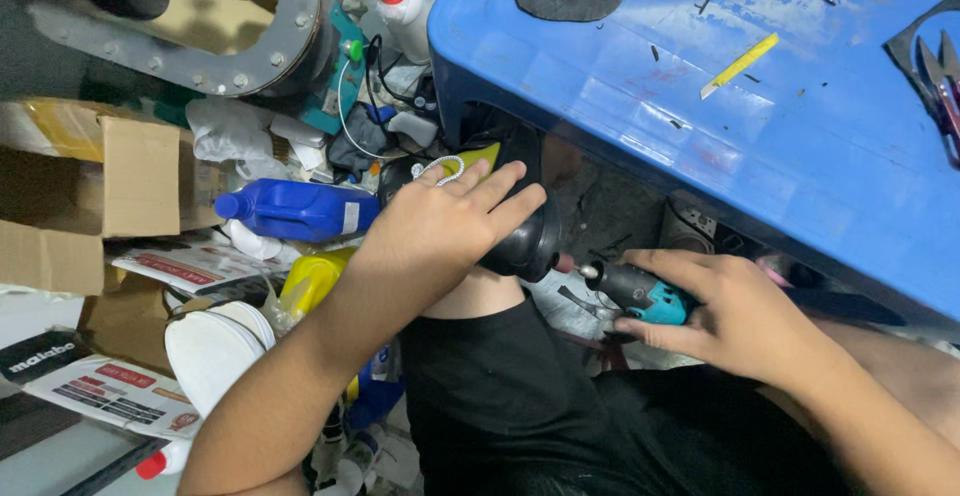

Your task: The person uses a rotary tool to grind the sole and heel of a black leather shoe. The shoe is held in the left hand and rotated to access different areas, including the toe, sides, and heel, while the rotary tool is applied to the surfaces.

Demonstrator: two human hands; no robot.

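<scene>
— What does the place look like?

— Cramped and cluttered. A blue plastic table (800,126) fills the upper right; on it lie a yellow strip (740,64), black cut-out rubber pieces (570,1) and, at the right edge, scissors (945,81). To the left, the floor holds a blue bottle (295,209) on its side, a cardboard box (110,181), a white bottle with a red cap (400,6) and printed leaflets (115,386). A grey metal flange ring (250,46) sits top left.

— And the piece in hand?

— A black shoe (525,241), glossy and rounded, with a yellow-green lining showing at its upper edge. It rests above the person's knee, just under the table's edge.

— The hands?

— The left hand (440,226) lies across the shoe, fingers spread and pressing it down. The right hand (735,311) is wrapped tight around a small black-and-teal rotary tool (640,291), whose tip sits just beside the shoe's lower edge; I cannot tell whether they touch.
</scene>
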